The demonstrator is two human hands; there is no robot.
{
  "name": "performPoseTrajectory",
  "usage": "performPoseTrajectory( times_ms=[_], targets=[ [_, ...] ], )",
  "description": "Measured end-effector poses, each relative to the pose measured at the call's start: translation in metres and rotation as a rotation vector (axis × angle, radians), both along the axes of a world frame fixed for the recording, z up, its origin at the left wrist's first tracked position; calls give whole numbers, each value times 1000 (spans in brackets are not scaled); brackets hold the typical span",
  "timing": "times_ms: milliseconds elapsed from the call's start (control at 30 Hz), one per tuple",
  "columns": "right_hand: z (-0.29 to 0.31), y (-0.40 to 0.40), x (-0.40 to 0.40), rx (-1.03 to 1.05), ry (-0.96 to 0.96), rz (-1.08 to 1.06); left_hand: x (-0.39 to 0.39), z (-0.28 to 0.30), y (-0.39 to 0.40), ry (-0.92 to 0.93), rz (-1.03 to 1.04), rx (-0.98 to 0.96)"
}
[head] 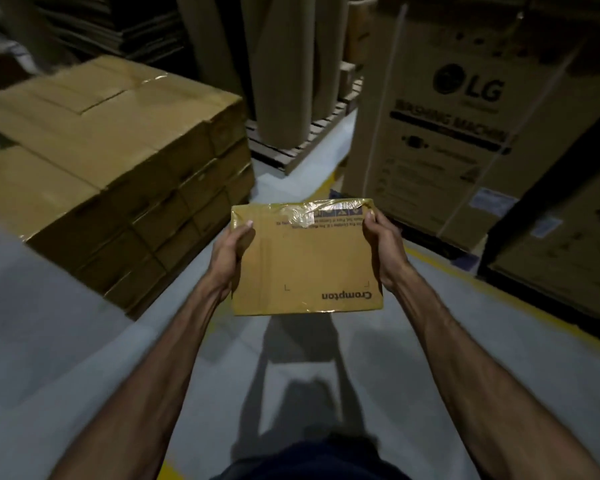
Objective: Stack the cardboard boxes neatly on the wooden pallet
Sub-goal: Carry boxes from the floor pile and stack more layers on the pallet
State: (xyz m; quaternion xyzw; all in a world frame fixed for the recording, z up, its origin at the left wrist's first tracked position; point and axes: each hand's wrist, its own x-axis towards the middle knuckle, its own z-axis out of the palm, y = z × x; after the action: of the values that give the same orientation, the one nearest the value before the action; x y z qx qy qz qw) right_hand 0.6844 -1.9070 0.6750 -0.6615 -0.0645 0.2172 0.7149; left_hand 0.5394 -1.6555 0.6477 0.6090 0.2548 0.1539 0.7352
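Note:
I carry a flat brown cardboard box (pixel 305 261) printed "Crompton", sealed with shiny tape along its far edge, level in front of me above the grey floor. My left hand (pixel 230 252) grips its left side, thumb on top. My right hand (pixel 383 245) grips its right side the same way. To the left stands a stack of similar cardboard boxes (pixel 118 161), several layers high, with a lower step at its near left. The pallet under that stack is hidden from me.
A tall LG washing machine carton (pixel 465 126) stands at the right, with more dark cartons (pixel 568 244) beside it. Cardboard rolls (pixel 291 64) stand on a wooden pallet (pixel 302 143) ahead. A yellow floor line (pixel 520 306) runs along the right.

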Motion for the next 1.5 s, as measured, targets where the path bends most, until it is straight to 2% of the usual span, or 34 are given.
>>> performPoseTrajectory(
  times_ms=[100,233,433,567,667,767,800,867,933,1000,1067,1200,1333,1433,1500],
  targets=[
    [3,53,-32,-19,3,107,-58,-11,39,14,82,-45],
    [-9,144,-108,-114,15,305,-176,-36,96,53,247,-139],
    [-49,267,-229,-198,78,570,-344,-49,165,82,472,-227],
    [-64,337,-292,-268,80,755,-426,-51,190,113,591,-274],
    [-59,399,-334,-344,24,932,-476,-36,217,249,707,-277],
    [-33,470,-363,-397,-94,1164,-514,6,258,366,667,-320],
    [-17,501,-371,-417,-146,1231,-532,27,279,355,672,-317],
    [20,555,-376,-368,-182,1282,-571,70,320,200,787,-221],
    [49,613,-382,-133,-96,1222,-609,109,357,-37,981,-124],
    [57,660,-402,56,-10,1207,-620,118,375,-92,1108,-46],
    [49,691,-432,133,53,1297,-612,101,389,-57,1164,31],
    [31,751,-470,109,46,1415,-588,77,424,-41,1255,73],
    [36,842,-499,36,-27,1466,-612,70,501,61,1296,22],
    [71,936,-525,20,-7,1526,-647,101,589,102,1254,-60],
    [106,1011,-535,61,-29,1522,-682,131,653,0,1236,-45]
  ],
)
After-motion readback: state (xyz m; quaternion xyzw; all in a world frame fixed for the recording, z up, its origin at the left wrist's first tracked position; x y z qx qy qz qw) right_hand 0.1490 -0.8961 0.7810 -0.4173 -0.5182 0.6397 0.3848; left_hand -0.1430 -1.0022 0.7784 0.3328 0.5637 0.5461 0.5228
